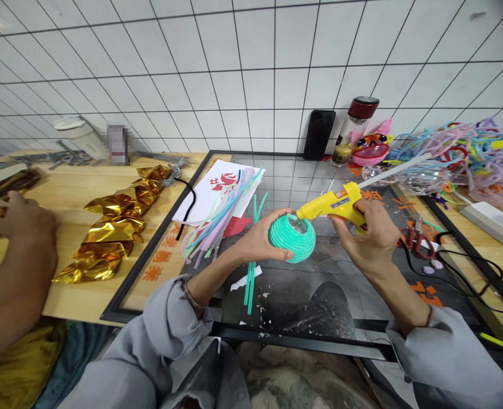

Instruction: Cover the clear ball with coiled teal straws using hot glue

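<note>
In the head view, our left hand (pixel 260 240) curves round the left side of a coiled green ball (pixel 296 245), thumb along its lower front and fingers over the top. The ball sits up in that grasp, its opening toward us, over the dark glass desk (pixel 277 298). Our right hand (pixel 374 234) grips the handle of a yellow glue gun (pixel 328 205) to the right of the ball; the nozzle points left, right at the upper rim of the opening — whether it touches, we cannot tell. Two green stems (pixel 248 287) lie below our left wrist.
</note>
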`<state>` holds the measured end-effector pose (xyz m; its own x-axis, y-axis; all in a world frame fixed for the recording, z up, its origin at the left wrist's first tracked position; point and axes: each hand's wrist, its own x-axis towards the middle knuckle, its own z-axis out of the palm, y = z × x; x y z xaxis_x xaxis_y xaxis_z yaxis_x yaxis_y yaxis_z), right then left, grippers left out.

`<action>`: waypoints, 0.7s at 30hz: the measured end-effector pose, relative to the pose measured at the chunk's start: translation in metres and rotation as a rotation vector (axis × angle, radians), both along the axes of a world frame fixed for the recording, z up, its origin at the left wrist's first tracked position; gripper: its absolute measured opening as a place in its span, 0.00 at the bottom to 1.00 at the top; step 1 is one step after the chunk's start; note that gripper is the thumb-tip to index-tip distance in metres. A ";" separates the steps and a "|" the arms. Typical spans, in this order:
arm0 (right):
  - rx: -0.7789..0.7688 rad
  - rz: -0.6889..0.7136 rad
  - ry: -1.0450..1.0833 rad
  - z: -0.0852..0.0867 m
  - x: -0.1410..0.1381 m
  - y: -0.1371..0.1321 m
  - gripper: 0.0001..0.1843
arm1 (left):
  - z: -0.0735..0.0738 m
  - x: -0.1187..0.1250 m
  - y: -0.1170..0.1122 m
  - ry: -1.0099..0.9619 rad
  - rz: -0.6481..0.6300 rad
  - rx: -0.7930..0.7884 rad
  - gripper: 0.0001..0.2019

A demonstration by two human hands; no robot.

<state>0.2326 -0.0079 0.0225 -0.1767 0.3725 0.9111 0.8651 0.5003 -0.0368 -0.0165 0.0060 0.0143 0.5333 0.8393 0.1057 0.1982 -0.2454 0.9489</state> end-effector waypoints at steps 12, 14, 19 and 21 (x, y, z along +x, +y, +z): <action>-0.082 -0.059 0.025 -0.002 0.003 -0.001 0.11 | 0.001 0.000 0.000 0.015 -0.002 0.001 0.45; -0.099 -0.075 0.026 -0.002 0.003 -0.001 0.11 | 0.001 -0.001 0.000 0.013 -0.004 0.005 0.45; -0.079 -0.067 0.014 -0.002 0.003 0.000 0.11 | 0.000 0.000 0.001 0.010 -0.014 0.014 0.45; -0.058 -0.054 0.007 -0.002 0.004 0.000 0.11 | -0.001 0.000 0.001 0.006 -0.019 0.021 0.45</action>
<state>0.2362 -0.0082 0.0208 -0.1485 0.4333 0.8889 0.8905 0.4496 -0.0704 -0.0169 0.0069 0.0136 0.5496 0.8268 0.1201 0.1990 -0.2692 0.9423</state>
